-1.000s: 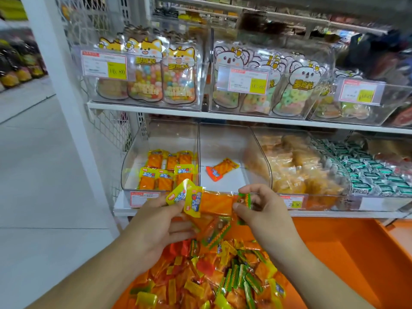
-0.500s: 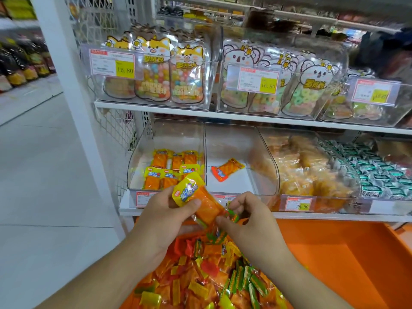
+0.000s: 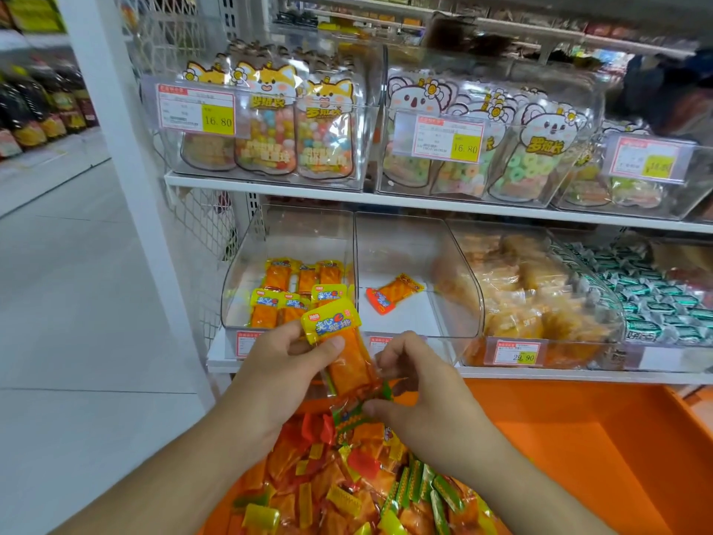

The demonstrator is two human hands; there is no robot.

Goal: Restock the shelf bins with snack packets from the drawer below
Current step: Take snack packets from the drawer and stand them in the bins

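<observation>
My left hand [image 3: 281,364] grips an upright yellow-topped orange snack packet [image 3: 339,345] just in front of the lower shelf. My right hand [image 3: 416,395] pinches the packet's lower end together with a green-edged packet [image 3: 359,415] from the pile. Below lies the orange drawer [image 3: 578,438], with a heap of mixed snack packets [image 3: 347,488] in yellow, green and red. On the lower shelf, the left clear bin [image 3: 247,279] holds several yellow-topped packets [image 3: 297,291]. The middle clear bin [image 3: 443,264] holds a single red-topped packet [image 3: 393,293].
To the right stand bins of golden wrapped snacks [image 3: 540,299] and green-wrapped sweets [image 3: 656,299]. The upper shelf carries clear bins of candy bags [image 3: 293,125] with price tags. A white upright post [image 3: 115,148] and an aisle floor [image 3: 58,303] lie to the left.
The yellow-topped packet has turned from lying sideways to upright in my left hand. My right hand dropped lower, to the packet's bottom end. The view shifted slightly upward.
</observation>
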